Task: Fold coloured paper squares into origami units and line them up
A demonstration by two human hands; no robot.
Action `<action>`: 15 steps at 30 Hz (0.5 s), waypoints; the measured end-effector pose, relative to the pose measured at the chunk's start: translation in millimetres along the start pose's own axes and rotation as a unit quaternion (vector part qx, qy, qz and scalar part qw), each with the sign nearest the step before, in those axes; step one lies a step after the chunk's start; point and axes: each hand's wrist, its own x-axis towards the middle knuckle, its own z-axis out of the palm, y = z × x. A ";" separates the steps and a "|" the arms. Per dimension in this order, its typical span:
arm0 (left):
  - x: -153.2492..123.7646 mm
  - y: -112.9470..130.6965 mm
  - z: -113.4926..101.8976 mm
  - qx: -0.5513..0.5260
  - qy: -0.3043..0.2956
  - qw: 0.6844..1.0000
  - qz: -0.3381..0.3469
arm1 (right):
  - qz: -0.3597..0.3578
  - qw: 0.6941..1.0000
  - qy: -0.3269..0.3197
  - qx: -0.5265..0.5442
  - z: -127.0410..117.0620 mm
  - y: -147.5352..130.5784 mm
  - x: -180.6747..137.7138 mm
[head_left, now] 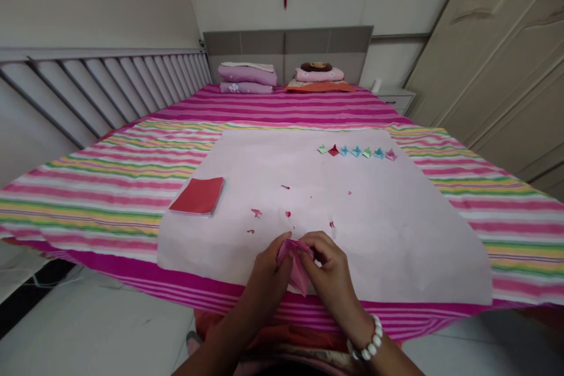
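Note:
A pink sheet of origami paper (299, 276), partly folded, is held between my two hands near the front edge of the bed. My left hand (272, 267) pinches its left side, thumb toward me. On the other side my right hand (326, 261) grips the upper right part between thumb and fingers. The lower end of the paper narrows to a point that hangs down between my hands. Part of the folds is hidden behind my fingers. Several small torn red and pink paper scraps (256, 212) lie just beyond my hands on a large white sheet (396, 235).
A stack of red square paper (198, 195) lies at the white sheet's left. Several small folded paper pieces (356, 151) in green, red, blue and pink form a row at its far right. Folded bedding (247, 77) sits by the headboard (286, 47). A metal railing (123, 82) runs along the left.

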 end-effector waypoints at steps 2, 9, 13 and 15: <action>2.7 -1.3 -0.7 -0.015 -0.002 1.000 0.002 | 0.014 0.999 0.013 0.025 -1.3 2.6 1.5; 8.3 6.1 -6.6 -0.121 -0.067 0.990 -0.019 | 0.088 0.985 0.020 0.147 -9.5 4.5 5.4; 8.9 6.0 -14.3 -0.126 -0.095 0.985 -0.066 | 0.087 0.987 0.002 0.134 -15.2 3.5 3.6; 7.5 5.2 -18.8 -0.126 -0.125 0.981 -0.080 | 0.085 0.987 -0.014 0.133 -18.0 4.5 2.5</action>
